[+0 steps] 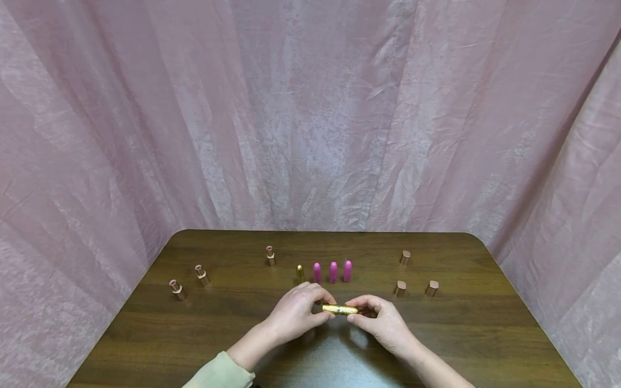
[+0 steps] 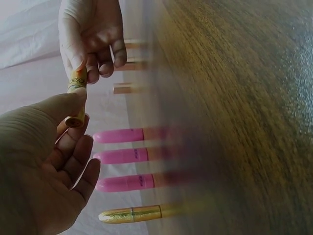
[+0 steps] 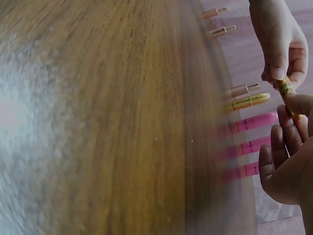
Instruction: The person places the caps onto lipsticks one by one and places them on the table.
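A shiny gold lipstick tube (image 1: pixel 339 309) lies level between both hands, just above the table. My left hand (image 1: pixel 297 313) pinches its left end between thumb and fingers. At the other end, the thumb and fingers of my right hand (image 1: pixel 383 323) grip it. Dark lettering on the gold tube (image 2: pixel 77 81) shows in the left wrist view. Behind the left hand a second gold tube (image 1: pixel 299 274) stands upright. Beside it, a row of three upright pink tubes (image 1: pixel 333 272) continues to the right.
Three uncapped rose-gold lipstick bases stand on the left: one base (image 1: pixel 178 291) nearest, another base (image 1: pixel 202 276) behind, a third base (image 1: pixel 270 257) farther back. Right of the hands stand three rose-gold caps (image 1: pixel 400 289). A pink curtain (image 1: pixel 310 118) hangs behind the wooden table (image 1: pixel 485 345).
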Demonstrator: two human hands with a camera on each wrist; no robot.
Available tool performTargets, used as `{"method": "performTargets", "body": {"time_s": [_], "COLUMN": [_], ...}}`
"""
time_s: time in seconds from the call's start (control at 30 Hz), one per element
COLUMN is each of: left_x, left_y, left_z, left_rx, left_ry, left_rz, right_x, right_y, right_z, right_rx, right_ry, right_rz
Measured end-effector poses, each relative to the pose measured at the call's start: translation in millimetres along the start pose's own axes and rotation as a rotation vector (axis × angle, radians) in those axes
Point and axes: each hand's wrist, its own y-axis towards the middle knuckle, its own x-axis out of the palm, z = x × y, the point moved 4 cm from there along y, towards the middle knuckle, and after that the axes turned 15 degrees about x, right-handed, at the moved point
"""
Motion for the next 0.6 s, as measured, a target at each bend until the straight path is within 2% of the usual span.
{"method": "performTargets", "body": {"time_s": [0.3,0.6], "left_x": [0.1,0.0], "left_y": [0.1,-0.4], "left_z": [-1.4,1.2], "left_rx": [0.017,0.021], "left_ry": [0.001,0.031], "left_rz": [0.023,0.019], "right_x": [1.2,3.7], "right_y": [0.6,0.0], "right_z": [0.4,-0.5], "right_rx": [-0.006,-0.047], "right_ry": [-0.001,0.011], "right_rz": [0.006,0.004]}}
